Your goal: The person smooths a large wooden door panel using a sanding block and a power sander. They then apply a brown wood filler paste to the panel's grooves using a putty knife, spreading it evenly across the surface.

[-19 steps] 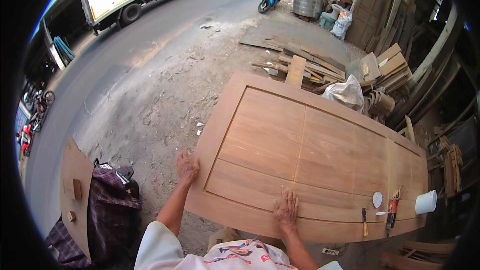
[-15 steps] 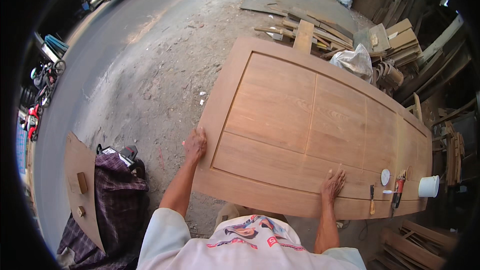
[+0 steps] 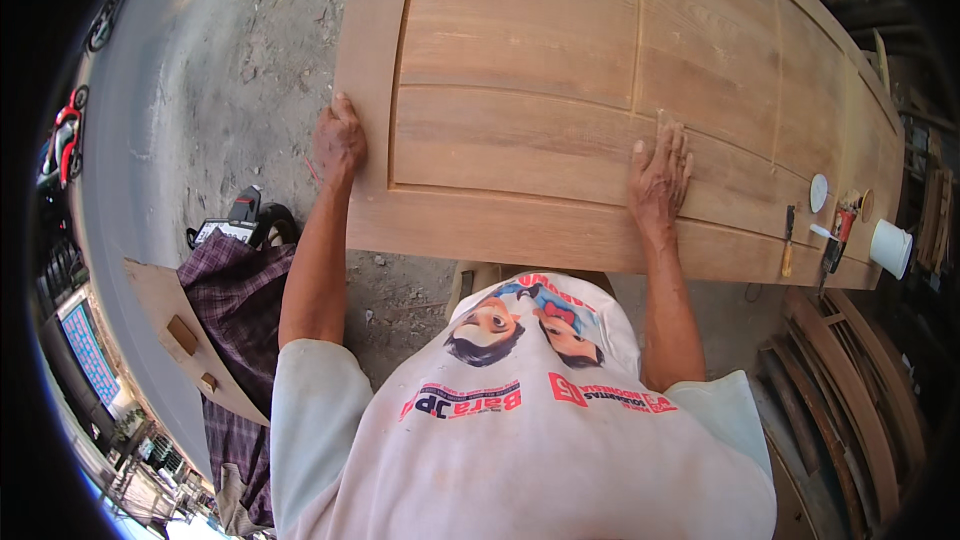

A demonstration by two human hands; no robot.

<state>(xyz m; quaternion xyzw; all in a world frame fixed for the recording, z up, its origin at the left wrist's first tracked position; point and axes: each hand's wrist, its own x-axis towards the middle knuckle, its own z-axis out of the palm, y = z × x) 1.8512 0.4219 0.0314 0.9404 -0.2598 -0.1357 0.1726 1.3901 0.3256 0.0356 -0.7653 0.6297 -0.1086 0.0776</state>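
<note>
A large panelled wooden door [image 3: 520,135] lies flat in front of me, with grooves cut across its face. My left hand [image 3: 340,136] is wrapped round its left edge, thumb on top; the fingers under the edge are partly hidden. My right hand [image 3: 660,178] rests palm down on the door's near part, fingers spread, beside a crossing of grooves. To its right on the door are a wooden-handled chisel-like tool [image 3: 788,243], a red and black angle grinder [image 3: 840,237], a round white lid [image 3: 819,192] and a white tub [image 3: 890,248].
At the left, a plaid cloth [image 3: 235,305] and a thin board [image 3: 190,340] with small wooden blocks lie over a parked motorcycle [image 3: 245,220]. Curved wooden pieces [image 3: 850,390] are stacked at the lower right. A road [image 3: 130,190] with a red motorbike [image 3: 68,135] runs along the left.
My view has tilted down, so the door sits higher and more of my shirt shows. The right hand has slid slightly left on the door; the left still grips its edge.
</note>
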